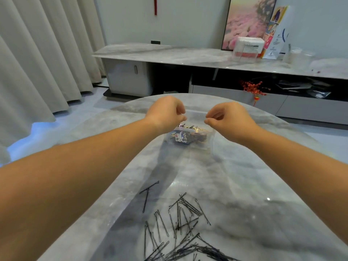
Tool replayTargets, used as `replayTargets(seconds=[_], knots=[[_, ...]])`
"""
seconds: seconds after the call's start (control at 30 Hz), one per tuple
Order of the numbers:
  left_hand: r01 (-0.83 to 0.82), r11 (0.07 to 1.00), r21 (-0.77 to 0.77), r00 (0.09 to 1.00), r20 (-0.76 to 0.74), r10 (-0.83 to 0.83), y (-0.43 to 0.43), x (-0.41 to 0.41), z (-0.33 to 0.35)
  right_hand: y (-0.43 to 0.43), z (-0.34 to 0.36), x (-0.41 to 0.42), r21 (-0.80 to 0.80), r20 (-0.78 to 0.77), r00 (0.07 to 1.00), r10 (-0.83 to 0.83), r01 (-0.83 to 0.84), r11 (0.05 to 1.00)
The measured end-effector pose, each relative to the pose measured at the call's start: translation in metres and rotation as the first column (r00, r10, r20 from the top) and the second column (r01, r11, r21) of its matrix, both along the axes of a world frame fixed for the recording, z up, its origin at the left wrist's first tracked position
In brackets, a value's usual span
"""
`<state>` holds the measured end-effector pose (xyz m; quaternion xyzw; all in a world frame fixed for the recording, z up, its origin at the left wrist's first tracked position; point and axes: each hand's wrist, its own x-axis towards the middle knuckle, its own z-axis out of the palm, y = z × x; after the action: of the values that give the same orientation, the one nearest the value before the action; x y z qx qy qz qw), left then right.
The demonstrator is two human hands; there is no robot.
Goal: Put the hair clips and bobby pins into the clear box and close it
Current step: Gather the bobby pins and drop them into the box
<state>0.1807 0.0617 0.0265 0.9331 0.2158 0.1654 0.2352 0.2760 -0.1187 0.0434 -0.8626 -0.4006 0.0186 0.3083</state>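
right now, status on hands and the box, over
Left hand and right hand pinched at clear box top. Bobby pins loose on table.

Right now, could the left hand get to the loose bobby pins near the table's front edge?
Probably yes. The bobby pins lie uncovered on the table, nearer the person than the left hand, which is up at the clear box. Nothing blocks a pull-back, though its fingers look pinched at the box.

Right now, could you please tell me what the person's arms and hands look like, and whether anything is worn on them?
Both forearms are bare up to the edge of the picture: no sleeves show. The left hand and the right hand wear no gloves, and no rings, watch or bracelets can be seen on the wrists or fingers.
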Motion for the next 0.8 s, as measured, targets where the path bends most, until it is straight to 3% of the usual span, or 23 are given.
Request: replayTargets(seconds=[0.17, 0.3, 0.4, 0.5, 0.63, 0.8], knots=[[0.011, 1.0, -0.005, 1.0, 0.015, -0.011, -0.029, -0.05, 0.005, -0.049, -0.003, -0.042, -0.06, -0.105, 0.99, 0.092, -0.099, 0.993], [0.061, 0.998, -0.008, 0.97, -0.234, -0.061, -0.058, -0.109, -0.009, -0.085, -0.024, -0.091, -0.23, -0.26, 0.941, 0.219, -0.281, 0.932], [0.094, 0.995, 0.039, 0.896, -0.438, -0.067, -0.075, -0.148, -0.021, -0.105, -0.039, -0.123, -0.389, -0.257, 0.927, 0.272, -0.357, 0.849], [0.174, 0.982, 0.067, 0.817, -0.567, -0.106, -0.094, -0.179, -0.019, -0.116, -0.04, -0.144, -0.428, -0.264, 0.926, 0.269, -0.363, 0.828], [0.198, 0.98, -0.023, 0.738, -0.654, -0.165, -0.118, -0.199, -0.018, -0.122, -0.04, -0.16, -0.464, -0.279, 0.94, 0.198, -0.312, 0.829], [0.097, 0.989, -0.113, 0.784, -0.603, -0.146, -0.128, -0.201, -0.022, -0.126, -0.04, -0.173, -0.505, -0.255, 0.961, 0.104, -0.224, 0.833]])
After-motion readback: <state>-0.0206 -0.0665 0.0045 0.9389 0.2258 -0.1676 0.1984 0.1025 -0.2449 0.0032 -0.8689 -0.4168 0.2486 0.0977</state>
